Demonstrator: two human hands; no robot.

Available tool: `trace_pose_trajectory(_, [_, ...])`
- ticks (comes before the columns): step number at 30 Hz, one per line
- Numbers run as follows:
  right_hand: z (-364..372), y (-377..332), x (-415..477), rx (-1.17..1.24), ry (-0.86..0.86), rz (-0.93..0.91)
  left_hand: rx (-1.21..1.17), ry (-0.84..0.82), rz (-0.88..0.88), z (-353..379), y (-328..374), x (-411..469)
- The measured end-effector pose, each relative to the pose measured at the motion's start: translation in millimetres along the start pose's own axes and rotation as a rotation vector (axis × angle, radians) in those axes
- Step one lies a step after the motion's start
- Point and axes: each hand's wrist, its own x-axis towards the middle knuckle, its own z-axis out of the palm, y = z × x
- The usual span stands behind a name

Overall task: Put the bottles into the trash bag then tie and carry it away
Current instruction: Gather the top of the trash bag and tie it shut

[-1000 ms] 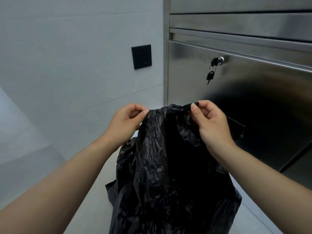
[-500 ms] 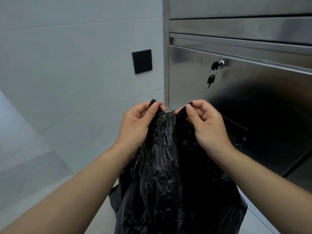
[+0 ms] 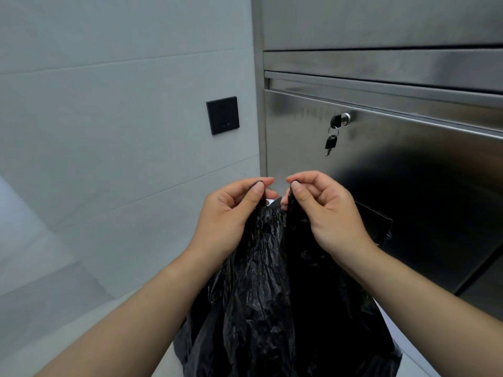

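The pale grey floor (image 3: 81,330) shows at the lower left and again in a narrow strip at the lower right, smooth and uniform in colour. The bottom of the black trash bag (image 3: 272,308) hangs low against it, but whether the bag touches the floor cannot be told, since its base runs out of view.

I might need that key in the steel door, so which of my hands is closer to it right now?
Right. The right hand is below the key, nearly under it, pinching the trash bag. The left hand is farther left, also pinching the bag.
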Motion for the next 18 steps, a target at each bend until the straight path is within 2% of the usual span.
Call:
trace_pose_trajectory(5, [-1, 2, -5, -0.008, -0.097, 0.063, -0.024, -0.148, -0.124, -4, -6, -5])
trace_pose_trajectory(8, [-7, 11, -11, -0.051, -0.149, 0.138, 0.131, -0.197, -0.176, -17, -16, -12])
trace_pose_trajectory(14, [-40, 35, -20, -0.145, -0.071, 0.278, 0.246, -0.092, -0.314, -56, -40, -22])
trace_pose_trajectory(18, [-41, 37, -17, -0.03, 0.03, 0.268, 0.266, -0.065, -0.219, -48, -36, -21])
